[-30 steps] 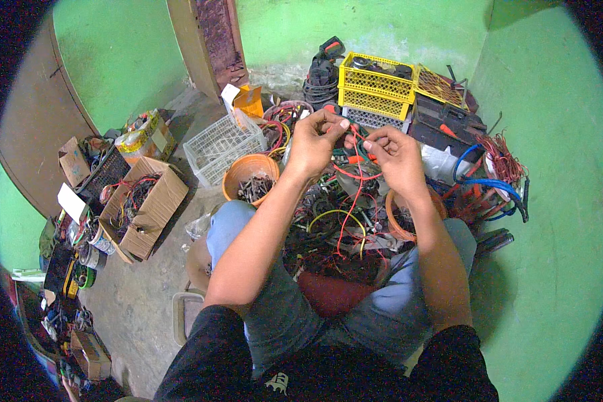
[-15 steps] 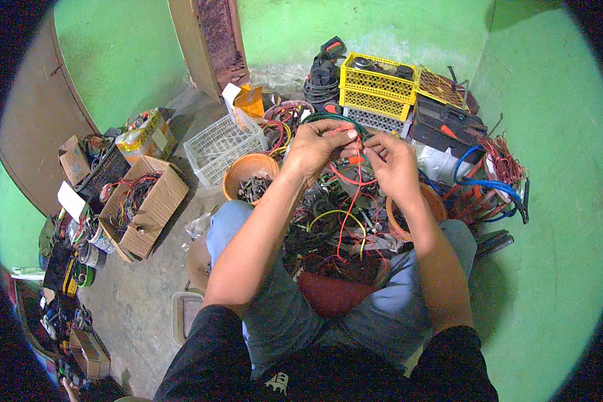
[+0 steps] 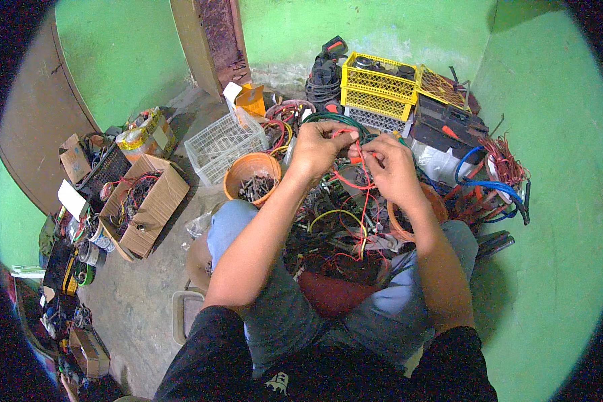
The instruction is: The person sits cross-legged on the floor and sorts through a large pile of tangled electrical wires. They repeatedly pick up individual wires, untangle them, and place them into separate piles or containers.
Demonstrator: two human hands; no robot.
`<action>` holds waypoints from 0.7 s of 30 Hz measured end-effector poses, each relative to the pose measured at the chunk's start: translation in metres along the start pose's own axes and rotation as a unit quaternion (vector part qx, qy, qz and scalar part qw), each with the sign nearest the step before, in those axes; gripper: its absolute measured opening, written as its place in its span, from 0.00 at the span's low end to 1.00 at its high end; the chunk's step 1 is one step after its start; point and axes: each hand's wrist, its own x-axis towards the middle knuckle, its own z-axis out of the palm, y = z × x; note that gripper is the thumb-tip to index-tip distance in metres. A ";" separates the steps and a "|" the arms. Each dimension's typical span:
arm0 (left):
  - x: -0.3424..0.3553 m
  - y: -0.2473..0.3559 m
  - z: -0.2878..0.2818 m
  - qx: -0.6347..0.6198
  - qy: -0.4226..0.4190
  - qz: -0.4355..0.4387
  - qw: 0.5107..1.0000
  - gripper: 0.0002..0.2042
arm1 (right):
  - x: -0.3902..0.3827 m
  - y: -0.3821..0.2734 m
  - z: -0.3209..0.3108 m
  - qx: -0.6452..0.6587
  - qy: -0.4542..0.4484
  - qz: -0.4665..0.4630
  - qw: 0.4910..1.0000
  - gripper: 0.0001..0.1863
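Observation:
My left hand (image 3: 318, 146) and my right hand (image 3: 387, 165) are close together in front of me, raised over the clutter between my knees. Both pinch a thin red wire (image 3: 366, 208), fingertips nearly meeting. One loop of it droops below my hands, and a loose length hangs toward the pile. Behind my fingers lies a coil of dark green cable (image 3: 355, 124). Under the wire, a yellow wire (image 3: 328, 213) arcs over dark metal parts and tangled wires.
An orange bucket (image 3: 231, 175) of small metal pieces stands left; another orange bucket (image 3: 396, 224) is beneath my right forearm. Further out are a clear plastic crate (image 3: 204, 149), stacked yellow crates (image 3: 376, 86), blue cable (image 3: 492, 184) and a cardboard box (image 3: 155, 213) of wires.
My right hand has shifted slightly left and down along the red wire. The wire's hanging end has swung to the right. My left hand has barely moved.

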 end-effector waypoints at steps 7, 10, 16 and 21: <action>-0.006 0.007 0.003 0.047 0.047 0.031 0.997 0.08 | 0.002 0.001 -0.001 0.114 -0.059 0.070 0.989 0.09; -0.005 0.005 0.007 0.068 0.064 0.050 0.994 0.06 | 0.001 0.007 0.003 0.115 -0.061 0.089 0.988 0.11; -0.006 0.004 0.006 0.032 0.002 0.001 0.999 0.09 | -0.001 0.021 0.007 0.240 -0.087 0.147 0.956 0.11; 0.000 -0.007 0.001 0.079 0.024 0.056 0.995 0.08 | 0.002 0.014 0.001 0.273 -0.093 0.200 0.936 0.08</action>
